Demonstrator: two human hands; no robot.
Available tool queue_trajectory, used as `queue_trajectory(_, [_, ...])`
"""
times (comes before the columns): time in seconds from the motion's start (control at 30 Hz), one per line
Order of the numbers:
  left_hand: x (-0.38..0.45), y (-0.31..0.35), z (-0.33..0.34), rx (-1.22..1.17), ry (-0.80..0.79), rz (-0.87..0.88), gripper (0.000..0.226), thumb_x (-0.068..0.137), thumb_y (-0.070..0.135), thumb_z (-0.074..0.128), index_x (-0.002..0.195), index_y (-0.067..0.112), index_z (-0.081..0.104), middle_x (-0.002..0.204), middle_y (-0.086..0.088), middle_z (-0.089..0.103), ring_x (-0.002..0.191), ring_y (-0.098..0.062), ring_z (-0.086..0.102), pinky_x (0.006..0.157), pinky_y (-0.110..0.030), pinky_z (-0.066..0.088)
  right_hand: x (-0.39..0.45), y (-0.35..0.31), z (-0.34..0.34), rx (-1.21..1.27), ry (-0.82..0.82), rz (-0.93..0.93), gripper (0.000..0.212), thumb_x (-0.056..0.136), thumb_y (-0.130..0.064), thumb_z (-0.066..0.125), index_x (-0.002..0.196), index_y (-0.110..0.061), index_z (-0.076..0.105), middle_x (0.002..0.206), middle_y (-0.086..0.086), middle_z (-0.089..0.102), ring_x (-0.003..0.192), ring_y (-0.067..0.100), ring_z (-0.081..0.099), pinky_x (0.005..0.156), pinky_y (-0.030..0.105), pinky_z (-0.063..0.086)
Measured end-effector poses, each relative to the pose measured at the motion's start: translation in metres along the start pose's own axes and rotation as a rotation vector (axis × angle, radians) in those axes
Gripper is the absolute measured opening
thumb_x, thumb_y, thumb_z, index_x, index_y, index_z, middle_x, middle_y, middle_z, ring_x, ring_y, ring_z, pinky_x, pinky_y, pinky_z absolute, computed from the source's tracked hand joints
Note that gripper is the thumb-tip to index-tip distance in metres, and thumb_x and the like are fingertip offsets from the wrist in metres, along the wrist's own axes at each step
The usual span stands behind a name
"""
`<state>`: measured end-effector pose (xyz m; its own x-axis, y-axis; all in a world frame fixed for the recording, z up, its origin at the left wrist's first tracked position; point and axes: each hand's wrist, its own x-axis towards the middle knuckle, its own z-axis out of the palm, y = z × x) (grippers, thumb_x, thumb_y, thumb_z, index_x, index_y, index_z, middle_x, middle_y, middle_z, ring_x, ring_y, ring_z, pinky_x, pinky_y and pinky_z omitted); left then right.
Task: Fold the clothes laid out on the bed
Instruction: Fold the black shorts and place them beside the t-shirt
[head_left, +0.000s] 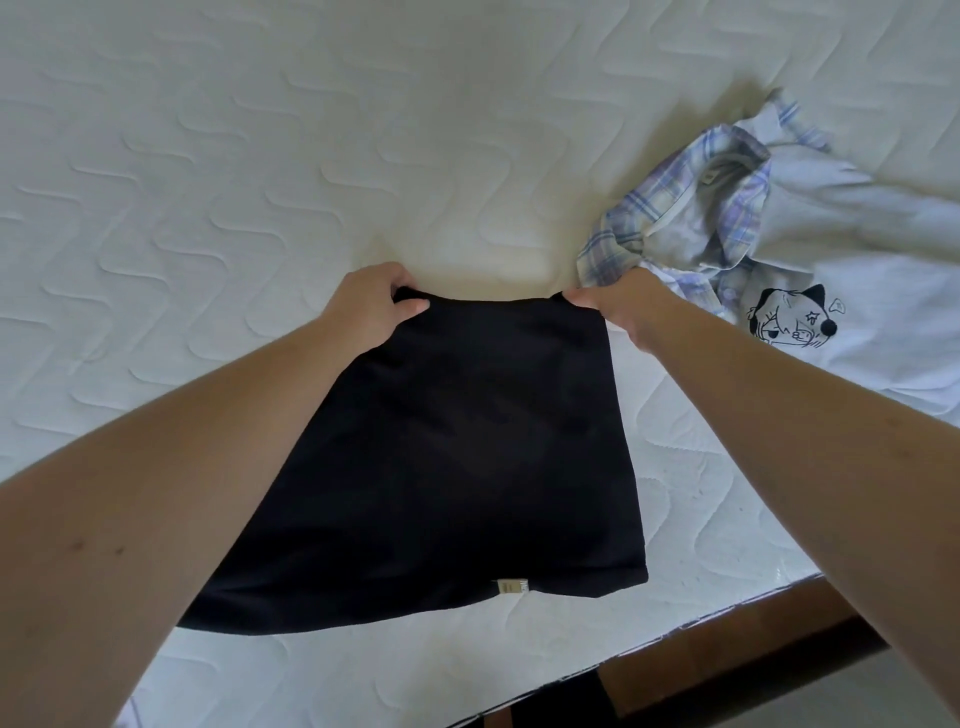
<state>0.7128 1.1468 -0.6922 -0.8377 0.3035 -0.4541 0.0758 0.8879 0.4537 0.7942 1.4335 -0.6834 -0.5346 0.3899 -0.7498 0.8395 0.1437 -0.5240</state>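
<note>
Both bare arms reach forward, the left hand (371, 301) and right hand (623, 306) each pinched closed, level.

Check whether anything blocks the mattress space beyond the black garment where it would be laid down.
Nothing visible does. Both hands grip the black garment at its far corners; the mattress beyond is bare. The plaid-collared shirt lies off to the right.

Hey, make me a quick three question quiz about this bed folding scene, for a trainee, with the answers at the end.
1. True or false: both hands grip the far corners of the black fabric garment.
2. Which lies beside the right hand: A) a red towel, B) a crumpled purple plaid collared shirt, C) a striped sock?
3. Fill in: the white sweatshirt carries a cartoon ____ print.

Key: 1 true, left hand included; 2 B; 3 cat.
</note>
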Motion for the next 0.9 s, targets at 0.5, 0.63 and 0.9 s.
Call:
queue_trajectory(0.5, [0.000, 0.007, 0.002, -0.107, 0.049, -0.030, 0.037, 0.090, 0.038, 0.067, 0.119, 0.021, 0.052, 0.108, 0.003, 0.054, 0.095, -0.016, 0.051, 0.080, -0.029, 0.040, -0.034, 0.021, -0.032, -0.426, 0.088, -0.055, 0.060, 0.098, -0.053, 0.039, 0.069, -0.008, 0.067, 0.044, -0.005, 0.063, 0.036, 0.004, 0.056, 0.053, 0.024, 0.039])
queue_trajectory(0.63, [-0.001, 0.004, 0.000, -0.038, -0.057, -0.054, 0.037, 0.087, 0.041, 0.069, 0.116, 0.019, 0.062, 0.105, 0.006, 0.057, 0.094, -0.016, 0.052, 0.078, -0.028, 0.039, -0.051, 0.010, -0.017, -0.487, -0.029, -0.183, 0.047, 0.098, -0.046, 0.050, 0.068, -0.012, 0.064, 0.053, -0.003, 0.065, 0.042, 0.004, 0.057, 0.056, 0.017, 0.044])
queue_trajectory(0.9, [-0.034, 0.005, -0.013, -0.092, -0.014, 0.116, 0.019, 0.093, 0.039, 0.061, 0.107, 0.032, 0.051, 0.091, 0.013, 0.056, 0.081, -0.010, 0.055, 0.064, -0.018, 0.038, -0.022, -0.016, 0.033, -1.160, -0.150, -0.785, 0.069, 0.081, -0.034, 0.077, 0.141, -0.024, 0.044, 0.136, 0.005, 0.049, 0.126, 0.028, 0.044, 0.106, 0.042, 0.031])
